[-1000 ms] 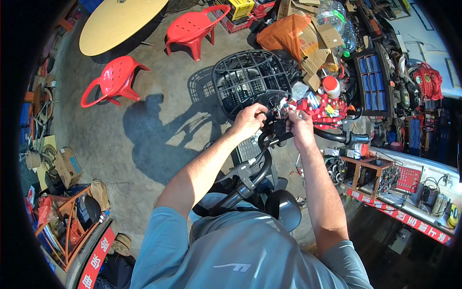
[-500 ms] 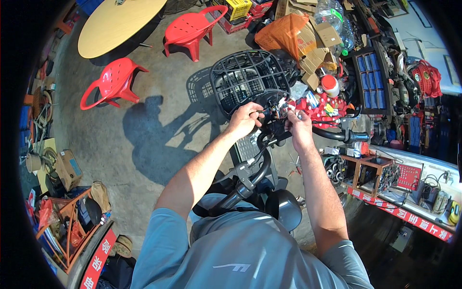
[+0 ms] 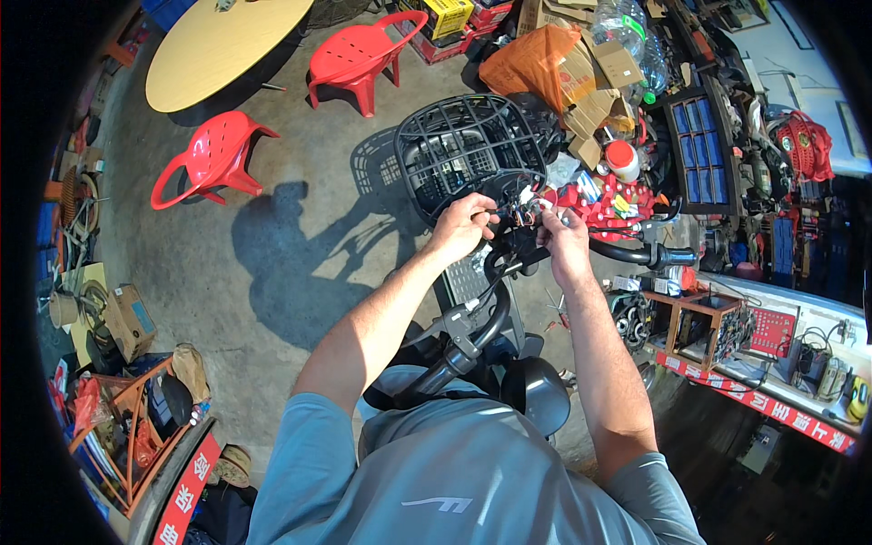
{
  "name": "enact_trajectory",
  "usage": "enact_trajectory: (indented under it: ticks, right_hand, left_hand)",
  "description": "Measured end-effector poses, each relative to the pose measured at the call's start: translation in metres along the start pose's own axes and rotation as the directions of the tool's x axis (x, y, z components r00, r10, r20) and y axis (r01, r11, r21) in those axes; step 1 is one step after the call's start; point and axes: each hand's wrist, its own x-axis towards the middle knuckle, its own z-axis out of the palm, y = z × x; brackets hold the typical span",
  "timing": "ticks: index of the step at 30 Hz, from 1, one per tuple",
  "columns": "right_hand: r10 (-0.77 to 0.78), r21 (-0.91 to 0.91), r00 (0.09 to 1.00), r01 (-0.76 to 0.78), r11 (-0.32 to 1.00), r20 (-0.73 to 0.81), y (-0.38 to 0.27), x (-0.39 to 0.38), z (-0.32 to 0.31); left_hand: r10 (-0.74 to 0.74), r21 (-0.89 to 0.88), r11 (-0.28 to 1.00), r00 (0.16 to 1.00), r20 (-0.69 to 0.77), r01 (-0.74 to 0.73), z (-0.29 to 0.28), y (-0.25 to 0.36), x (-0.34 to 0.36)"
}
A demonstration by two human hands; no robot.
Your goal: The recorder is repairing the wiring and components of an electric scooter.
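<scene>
Both my hands work at a bundle of thin wires and connectors (image 3: 524, 211) at the opened front of an electric bike or scooter. My left hand (image 3: 465, 227) is on the left of the bundle, its fingers curled in a pinch. On the other side my right hand (image 3: 565, 238) has its thumb and fingers pressed together at the wires. What exactly each hand grips is too small to make out. The black handlebar (image 3: 495, 322) curves below my hands, with its right grip (image 3: 677, 258) to the right. Just beyond them is a black front basket (image 3: 468, 127).
Two red plastic chairs (image 3: 359, 56) and a round wooden table (image 3: 222, 54) stand at the upper left. Cardboard boxes (image 3: 581, 113), an orange bag (image 3: 529, 68) and red packets (image 3: 613, 209) crowd the far right side. A cluttered workbench (image 3: 772, 354) lies at right.
The view shifts very slightly. Both hands stay at the wires, with only small finger movement visible.
</scene>
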Motion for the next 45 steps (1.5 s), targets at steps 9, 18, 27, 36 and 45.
enact_trajectory:
  ticks: [9,18,27,36,45]
  right_hand:
    - [0.054,0.054,0.998,-0.055,0.997,0.017,-0.011,-0.008,0.004]
    - [-0.108,-0.070,0.982,0.120,0.990,0.153,-0.006,-0.006,0.001]
    - [-0.031,-0.046,0.999,0.032,0.998,0.028,-0.006,-0.002,-0.003]
    - [-0.017,0.003,0.998,0.017,1.000,-0.060,-0.007,-0.002,0.000]
    - [-0.050,-0.021,0.995,0.048,0.999,-0.084,-0.009,-0.005,0.004]
  left_hand:
    - [0.020,-0.003,1.000,1.000,-0.020,-0.021,0.000,-0.004,0.002]
    - [-0.004,-0.013,1.000,0.997,0.082,0.005,0.003,0.004,0.001]
    - [0.046,0.190,0.978,0.979,0.199,-0.084,0.002,0.009,0.012]
    - [0.178,0.411,0.898,0.984,-0.018,-0.155,0.019,0.025,0.008]
    - [0.033,0.227,0.973,0.999,0.031,-0.039,0.041,0.025,0.019]
